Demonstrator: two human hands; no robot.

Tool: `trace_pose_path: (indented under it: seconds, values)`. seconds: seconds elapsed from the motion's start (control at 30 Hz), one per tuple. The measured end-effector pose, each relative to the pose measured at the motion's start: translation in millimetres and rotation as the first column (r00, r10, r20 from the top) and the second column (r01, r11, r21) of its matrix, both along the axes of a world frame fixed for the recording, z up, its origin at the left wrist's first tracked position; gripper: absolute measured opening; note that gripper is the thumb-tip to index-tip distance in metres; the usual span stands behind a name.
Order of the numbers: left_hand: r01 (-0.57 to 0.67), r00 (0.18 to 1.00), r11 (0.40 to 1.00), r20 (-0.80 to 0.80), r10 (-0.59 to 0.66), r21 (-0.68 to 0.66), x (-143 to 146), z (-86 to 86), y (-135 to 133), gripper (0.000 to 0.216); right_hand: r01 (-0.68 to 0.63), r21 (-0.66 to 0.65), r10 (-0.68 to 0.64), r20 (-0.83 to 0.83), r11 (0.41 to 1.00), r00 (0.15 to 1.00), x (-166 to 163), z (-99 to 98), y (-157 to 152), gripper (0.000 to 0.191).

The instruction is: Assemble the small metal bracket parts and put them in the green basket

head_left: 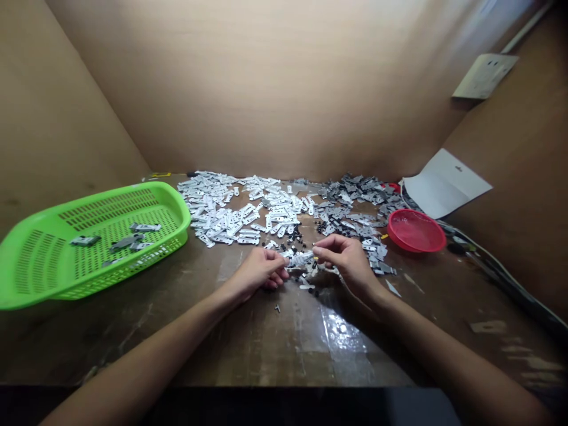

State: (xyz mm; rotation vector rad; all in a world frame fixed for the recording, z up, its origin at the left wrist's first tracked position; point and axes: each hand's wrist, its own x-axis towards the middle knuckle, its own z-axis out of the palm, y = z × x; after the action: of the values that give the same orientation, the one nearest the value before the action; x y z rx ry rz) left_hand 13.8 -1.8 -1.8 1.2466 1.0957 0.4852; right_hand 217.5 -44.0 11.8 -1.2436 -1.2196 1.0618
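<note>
Between my two hands is a small light-grey flat part (302,258), held level just above the table. My left hand (266,269) pinches its left end with thumb and fingers. At its right end the fingertips of my right hand (341,254) are closed on it, with a spot of yellow by the fingertips. Small black pieces (295,235) and pale bits lie scattered behind and below the hands. A pile of white flat parts (231,213) spreads behind my left hand. Darker grey parts (350,207) are heaped behind my right hand.
A green perforated basket (66,207) on the left holds several grey pieces. To the right stand a red round dish (416,231) and a white card (447,183) leaning on the side wall. A cable (501,266) runs along that wall below a socket box (485,76).
</note>
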Motion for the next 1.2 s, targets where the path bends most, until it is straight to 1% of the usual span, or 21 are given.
trace_pose_path:
  seconds: [0.27, 0.43, 0.67, 0.93, 1.07, 1.2]
  values:
    - [-0.009, 1.000, 1.000, -0.015, 0.010, 0.015, 1.4, -1.7, 0.1, 0.027, 0.045, 0.008, -0.045, 0.039, 0.999, 0.998, -9.3, -1.7, -0.5, 0.023]
    - [0.001, 1.000, 1.000, -0.006, -0.001, 0.023, 0.6, -1.8, 0.5, 0.027, 0.020, 0.007, -0.021, 0.094, 1.000, 0.995, -10.3, -1.3, -1.0, 0.024]
    - [-0.001, 1.000, 1.000, -0.004, 0.001, 0.018, 0.4, -0.1, -0.4, 0.027, 0.011, 0.006, -0.011, 0.142, 1.000, 0.990, -9.5, -7.5, 0.6, 0.024]
    - [0.004, 1.000, 1.000, -0.002, -0.004, 0.012, 1.0, 1.0, -0.9, 0.025, -0.004, 0.006, 0.003, 0.130, 1.000, 0.992, -9.8, -9.5, 0.9, 0.025]
    - [-0.006, 1.000, 1.000, 0.005, 0.006, -0.005, -0.9, -0.8, 0.1, 0.025, 0.004, -0.013, -0.003, 0.098, 1.000, 0.995, -9.8, -11.4, 0.9, 0.029]
    - [-0.017, 0.999, 1.000, 0.034, 0.017, -0.018, -3.5, -2.0, 1.3, 0.025, 0.031, 0.001, -0.031, 0.111, 1.000, 0.993, -9.6, -10.5, 0.8, 0.029]
